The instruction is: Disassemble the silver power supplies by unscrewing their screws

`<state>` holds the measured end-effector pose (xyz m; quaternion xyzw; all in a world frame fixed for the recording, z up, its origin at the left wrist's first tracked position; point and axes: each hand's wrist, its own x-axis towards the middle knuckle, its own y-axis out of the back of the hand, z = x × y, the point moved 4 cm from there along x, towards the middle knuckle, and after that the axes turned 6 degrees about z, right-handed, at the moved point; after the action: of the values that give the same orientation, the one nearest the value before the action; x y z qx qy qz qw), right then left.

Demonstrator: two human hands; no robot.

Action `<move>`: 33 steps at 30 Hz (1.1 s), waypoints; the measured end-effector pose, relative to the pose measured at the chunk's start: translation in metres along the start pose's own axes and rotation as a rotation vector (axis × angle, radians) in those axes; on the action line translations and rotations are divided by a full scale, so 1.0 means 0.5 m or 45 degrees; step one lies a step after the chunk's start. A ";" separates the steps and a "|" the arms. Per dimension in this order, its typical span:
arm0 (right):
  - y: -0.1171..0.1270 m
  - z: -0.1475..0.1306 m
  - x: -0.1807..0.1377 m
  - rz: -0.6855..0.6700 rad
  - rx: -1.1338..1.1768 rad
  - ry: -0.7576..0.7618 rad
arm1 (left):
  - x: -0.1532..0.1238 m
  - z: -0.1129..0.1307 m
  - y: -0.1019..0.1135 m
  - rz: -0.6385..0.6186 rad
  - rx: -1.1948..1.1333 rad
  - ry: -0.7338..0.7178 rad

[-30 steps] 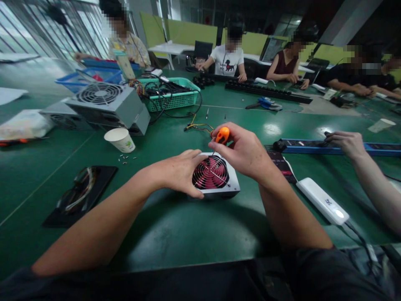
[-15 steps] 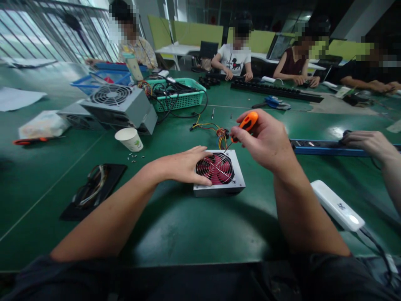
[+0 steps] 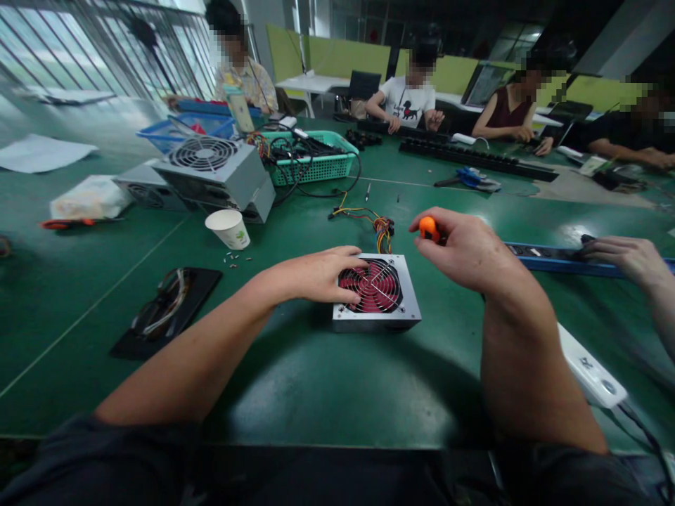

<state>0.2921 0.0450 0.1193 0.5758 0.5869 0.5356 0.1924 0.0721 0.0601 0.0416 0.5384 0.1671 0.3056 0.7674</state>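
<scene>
A silver computer power supply (image 3: 411,295) lies on the green table, its red fan facing up under a wire grille. My left hand (image 3: 330,275) grips its left side, thumb and fingers spread over the grille's edge. To the right and slightly above the unit, my right hand (image 3: 458,246) is closed around a screwdriver (image 3: 428,228). Its orange handle end points towards me, and I cannot make out the shaft. Colourful cables (image 3: 384,228) come out behind the power supply. Small screws (image 3: 233,263) lie beside a paper cup (image 3: 228,230) at left.
Larger power supplies (image 3: 221,172) and a green basket (image 3: 316,169) of cables stand behind. A black tray (image 3: 203,288) lies by my left forearm. At right are a white power strip (image 3: 593,369), a blue-edged strip (image 3: 559,260) and another person's hand (image 3: 622,249). Several people sit opposite.
My right hand has drawn the screwdriver away from the power supply to the right and turned it. The left hand remains on the unit. The view has shifted slightly.
</scene>
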 end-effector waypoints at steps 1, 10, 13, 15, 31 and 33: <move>-0.010 0.002 0.000 -0.091 -0.044 0.005 | 0.000 0.000 0.000 0.000 -0.003 -0.009; -0.099 0.019 0.002 -0.712 -0.267 -0.029 | 0.009 -0.012 -0.005 0.049 -0.065 -0.005; -0.110 0.016 0.005 -0.741 -0.249 -0.026 | 0.010 -0.017 -0.007 0.058 -0.072 0.006; -0.118 0.013 0.006 -0.751 -0.250 -0.036 | 0.010 -0.017 -0.008 0.041 -0.064 0.034; -0.148 0.034 0.020 -0.695 -0.300 -0.124 | 0.011 -0.019 -0.007 0.060 -0.078 0.002; -0.150 0.036 0.022 -0.670 -0.285 -0.142 | 0.010 -0.020 -0.006 0.063 -0.082 -0.007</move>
<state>0.2690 0.0799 0.0534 0.4075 0.6419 0.4961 0.4192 0.0708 0.0697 0.0353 0.5180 0.1418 0.3283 0.7770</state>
